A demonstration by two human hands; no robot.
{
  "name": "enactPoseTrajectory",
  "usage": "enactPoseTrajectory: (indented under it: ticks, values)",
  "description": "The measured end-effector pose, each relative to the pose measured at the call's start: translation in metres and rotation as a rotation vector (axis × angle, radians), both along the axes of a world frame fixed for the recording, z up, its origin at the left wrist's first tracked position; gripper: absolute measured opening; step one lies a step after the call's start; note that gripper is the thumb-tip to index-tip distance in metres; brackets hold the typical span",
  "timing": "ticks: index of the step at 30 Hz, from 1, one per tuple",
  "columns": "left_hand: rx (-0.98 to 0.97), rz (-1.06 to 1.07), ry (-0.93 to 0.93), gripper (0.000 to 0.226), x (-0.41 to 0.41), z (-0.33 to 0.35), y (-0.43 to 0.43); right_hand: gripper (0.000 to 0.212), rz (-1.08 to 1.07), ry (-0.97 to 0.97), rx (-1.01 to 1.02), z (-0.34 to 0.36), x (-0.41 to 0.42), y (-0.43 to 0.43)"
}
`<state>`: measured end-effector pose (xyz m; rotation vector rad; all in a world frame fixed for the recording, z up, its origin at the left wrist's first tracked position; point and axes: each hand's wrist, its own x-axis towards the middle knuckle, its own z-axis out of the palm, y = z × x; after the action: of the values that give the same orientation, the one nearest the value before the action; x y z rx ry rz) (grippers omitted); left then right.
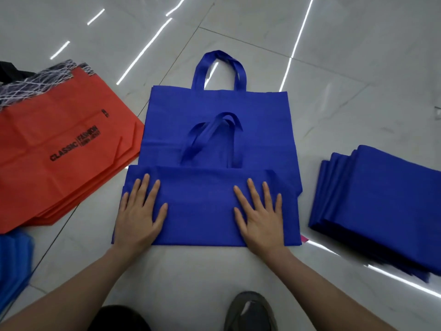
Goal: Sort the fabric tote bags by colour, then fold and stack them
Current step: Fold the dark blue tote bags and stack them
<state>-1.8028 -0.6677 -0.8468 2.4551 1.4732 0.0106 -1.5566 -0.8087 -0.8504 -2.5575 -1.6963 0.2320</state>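
Note:
A royal blue tote bag lies folded in half on the floor in front of me, its handles pointing away. My left hand presses flat on its left part and my right hand presses flat on its right part, fingers straight and spread. Beneath it lies an unfolded blue tote bag with its handles at the far end. A stack of folded blue bags sits to the right. A pile of flat orange bags printed "CLASSIC FASHION" lies to the left.
The floor is glossy light grey tile with bright light reflections. A black-and-white patterned bag sticks out behind the orange pile. Lighter blue fabric shows at the left edge. My shoe and knee are at the bottom.

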Motion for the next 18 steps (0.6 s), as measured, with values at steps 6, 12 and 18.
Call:
enactPoseTrajectory:
  ticks: [6, 12, 18]
  values:
    - [0.093, -0.011, 0.056, 0.065, 0.014, 0.013, 0.001, 0.053, -0.074, -0.092, 0.049, 0.011, 0.028, -0.014]
    - [0.083, -0.223, 0.106, 0.061, 0.049, 0.017, 0.019, 0.037, -0.173, 0.111, 0.231, 0.032, 0.021, 0.063]
    - [0.020, -0.164, 0.063, 0.060, 0.049, -0.005, 0.011, 0.063, -0.526, 0.533, 0.116, 0.043, 0.018, 0.142]
